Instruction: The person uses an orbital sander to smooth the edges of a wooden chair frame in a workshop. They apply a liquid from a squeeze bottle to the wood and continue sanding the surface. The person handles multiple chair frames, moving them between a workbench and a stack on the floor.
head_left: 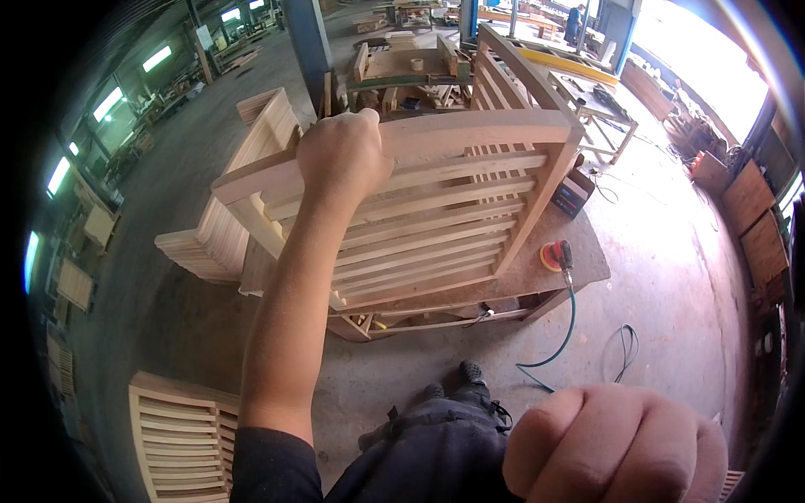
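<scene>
A pale, slatted wooden furniture frame (474, 127) stands tilted on a low worktable (579, 256) in front of me. My left hand (345, 155) is closed over its thick top rail, left of the middle, with the arm stretched out. My right hand (616, 448) is raised close to the camera at the lower right, apart from the frame. Its fingers are curled into a fist, and whatever might be inside is hidden. A sander (553, 256) with a red and yellow pad lies on the table, right of the frame.
A green hose (573, 314) runs from the sander onto the floor. Stacked wooden parts (239, 180) stand left of the table, and a slatted panel (180, 440) sits at lower left. A dark box (573, 194) is behind the frame. A blue post (309, 46) rises beyond.
</scene>
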Tool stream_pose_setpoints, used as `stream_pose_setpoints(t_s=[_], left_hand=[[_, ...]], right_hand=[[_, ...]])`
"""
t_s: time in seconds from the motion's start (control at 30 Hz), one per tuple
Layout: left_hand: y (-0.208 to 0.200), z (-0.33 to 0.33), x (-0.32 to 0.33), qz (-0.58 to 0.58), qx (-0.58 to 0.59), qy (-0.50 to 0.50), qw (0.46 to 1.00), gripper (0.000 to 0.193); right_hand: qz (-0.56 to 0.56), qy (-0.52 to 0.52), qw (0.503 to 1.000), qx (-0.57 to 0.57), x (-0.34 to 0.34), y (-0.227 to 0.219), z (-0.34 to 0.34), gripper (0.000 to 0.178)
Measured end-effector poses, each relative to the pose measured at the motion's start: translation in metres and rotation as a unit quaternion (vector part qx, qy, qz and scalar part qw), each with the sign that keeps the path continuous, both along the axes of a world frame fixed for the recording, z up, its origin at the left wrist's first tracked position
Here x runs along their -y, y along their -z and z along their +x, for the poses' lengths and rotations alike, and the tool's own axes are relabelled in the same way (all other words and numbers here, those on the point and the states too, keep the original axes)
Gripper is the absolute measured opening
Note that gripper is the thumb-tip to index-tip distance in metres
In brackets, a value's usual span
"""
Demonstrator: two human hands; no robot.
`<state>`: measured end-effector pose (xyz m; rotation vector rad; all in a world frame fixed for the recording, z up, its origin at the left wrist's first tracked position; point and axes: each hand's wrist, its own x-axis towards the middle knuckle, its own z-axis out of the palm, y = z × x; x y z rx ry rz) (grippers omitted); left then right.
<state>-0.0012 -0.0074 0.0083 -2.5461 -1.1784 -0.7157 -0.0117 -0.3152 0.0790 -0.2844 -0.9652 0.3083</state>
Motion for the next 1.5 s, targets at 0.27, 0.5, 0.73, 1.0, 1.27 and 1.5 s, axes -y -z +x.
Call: stream_pose_setpoints(t_s=[0.27,0.5,0.73,1.0,1.27,1.5], left_hand=[[0.002,-0.004,0.000,0.014,0.001,0.004,1.000,0.016],[0.004,0.000,-0.003,0.021,0.011,0.008,1.000,0.016],[0.003,0.000,0.002,0.015,0.012,0.008,1.000,0.015],[0.005,0.001,0.001,0.023,0.017,0.003,1.000,0.012],[0.001,0.002,0.005,0.007,0.010,-0.007,1.000,0.015],[-0.001,0.001,0.005,0.000,0.000,-0.008,1.000,0.016]], right_hand=[[-0.020,-0.047,0.999,0.006,-0.005,0.006,0.010,0.017],[-0.161,-0.234,0.958,-0.027,-0.029,0.070,0.076,0.026],[-0.235,-0.327,0.891,-0.210,-0.073,0.127,0.092,0.020],[-0.228,-0.384,0.860,-0.248,-0.079,0.141,0.091,0.015],[-0.252,-0.332,0.879,-0.231,-0.081,0.144,0.086,0.015],[-0.281,-0.242,0.913,-0.168,-0.081,0.147,0.081,0.015]])
